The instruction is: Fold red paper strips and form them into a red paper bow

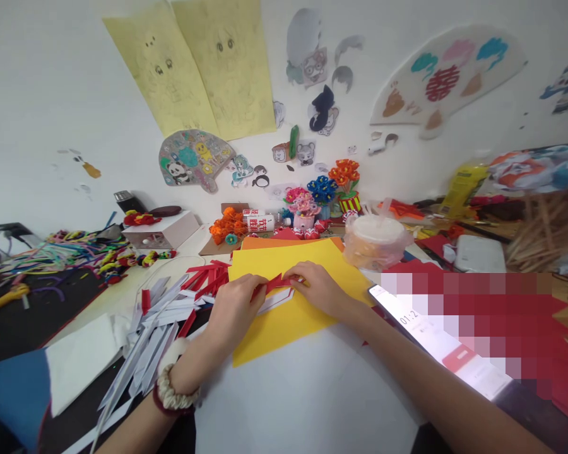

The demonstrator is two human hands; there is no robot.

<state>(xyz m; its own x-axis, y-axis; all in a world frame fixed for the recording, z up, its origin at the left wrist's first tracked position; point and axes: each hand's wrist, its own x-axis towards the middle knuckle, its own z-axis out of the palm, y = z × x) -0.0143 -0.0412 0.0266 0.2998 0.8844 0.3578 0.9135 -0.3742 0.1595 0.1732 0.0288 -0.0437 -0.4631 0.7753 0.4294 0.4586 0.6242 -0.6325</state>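
A red paper strip [274, 282] is pinched between both hands above a yellow sheet [284, 325]. My left hand [236, 306] has its fingers closed on the strip's left end. At the other end, the fingertips of my right hand [317, 287] are pressed together on it. Just below the strip, a white strip with a red edge [275, 301] lies on the yellow sheet. Left of my left hand are a pile of white folded strips [156, 340] and several red strips [213, 277]. Under the yellow sheet is a large white sheet [307, 391].
A lit phone [435, 328] lies right of my right forearm. Behind the sheets stand a lidded plastic cup [376, 236], craft flowers [305, 202] and a white box [163, 230]. A yellow bottle [464, 186] is at the back right. Colourful strips [76, 252] cover the far left.
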